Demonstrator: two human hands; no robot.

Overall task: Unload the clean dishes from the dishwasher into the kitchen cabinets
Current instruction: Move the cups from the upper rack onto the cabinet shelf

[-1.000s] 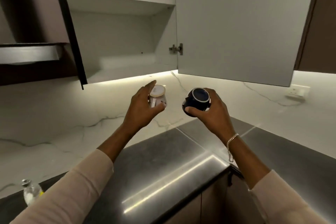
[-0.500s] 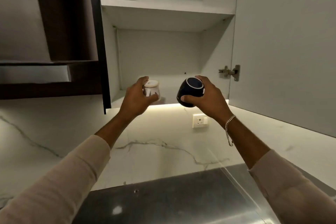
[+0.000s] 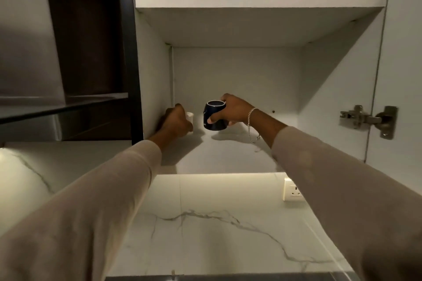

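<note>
Both gripped upright down at the shelf (image 3: 228, 155): white cup (image 3: 190, 117) in left hand (image 3: 177, 121), blue cup (image 3: 214, 117) in right hand (image 3: 234, 110) beside it

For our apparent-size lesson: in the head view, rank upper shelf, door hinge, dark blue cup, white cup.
upper shelf
door hinge
dark blue cup
white cup last, though the left hand hides most of it, so unsure

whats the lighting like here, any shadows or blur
Head view: a warm glow under the cabinet lights the marble wall, the cabinet floor is dim; head view: the left hand holding a white cup and the right hand gripping a dark blue cup cast soft shadows there; head view: the near sleeves look soft and stretched by the wide lens.
</note>
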